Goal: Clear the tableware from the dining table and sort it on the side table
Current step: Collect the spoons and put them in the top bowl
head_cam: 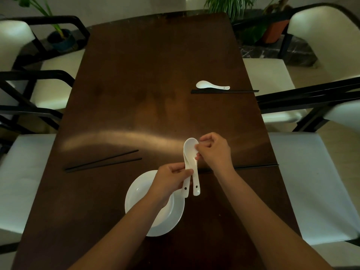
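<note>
Dark dining table [136,84] filling mid-frame, white-cushioned chairs along both edges. Stacked white plates [155,221] at lower centre. Just above them, two nested white spoons [191,158] lifted off the wood: left hand [171,182] pinching both handles, right hand [214,151] pinching the bowl end. Third spoon [212,85] upper right, just above a chopstick pair [224,91]; more chopsticks [103,160] at left, another pair [253,166] partly hidden under the right wrist. Risk: glazed spoons sliding apart if the handle pinch loosens, likely dropping onto the plates and chipping; loose chopsticks rolling off if brushed.
</note>
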Demonstrator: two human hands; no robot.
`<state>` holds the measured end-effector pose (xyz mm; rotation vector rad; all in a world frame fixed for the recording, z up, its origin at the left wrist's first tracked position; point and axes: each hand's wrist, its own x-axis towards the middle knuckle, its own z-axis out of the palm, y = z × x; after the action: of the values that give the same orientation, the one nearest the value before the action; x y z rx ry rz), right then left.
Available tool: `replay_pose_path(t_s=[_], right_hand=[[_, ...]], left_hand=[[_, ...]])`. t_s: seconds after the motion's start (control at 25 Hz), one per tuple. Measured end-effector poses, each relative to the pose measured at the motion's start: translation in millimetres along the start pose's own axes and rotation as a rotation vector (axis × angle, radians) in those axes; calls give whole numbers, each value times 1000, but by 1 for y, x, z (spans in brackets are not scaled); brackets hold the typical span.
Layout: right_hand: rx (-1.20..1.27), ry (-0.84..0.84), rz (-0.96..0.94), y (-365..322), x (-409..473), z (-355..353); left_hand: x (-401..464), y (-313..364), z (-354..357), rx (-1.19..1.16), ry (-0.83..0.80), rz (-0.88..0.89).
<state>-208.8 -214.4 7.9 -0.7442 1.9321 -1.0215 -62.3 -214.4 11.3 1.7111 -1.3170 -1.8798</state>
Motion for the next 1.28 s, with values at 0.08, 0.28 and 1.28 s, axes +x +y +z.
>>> replay_pose_path(t_s=[0.08,0.28,1.28], right_hand=[[-2,-21,73,0,8,2],[23,-171,253,-6,38,3],[-1269,-3,-488,-43,326,-13]], left_hand=[[6,0,3,31,19,-6],[24,3,3,44,-22,-18],[112,47,-35,-264,9,-22]])
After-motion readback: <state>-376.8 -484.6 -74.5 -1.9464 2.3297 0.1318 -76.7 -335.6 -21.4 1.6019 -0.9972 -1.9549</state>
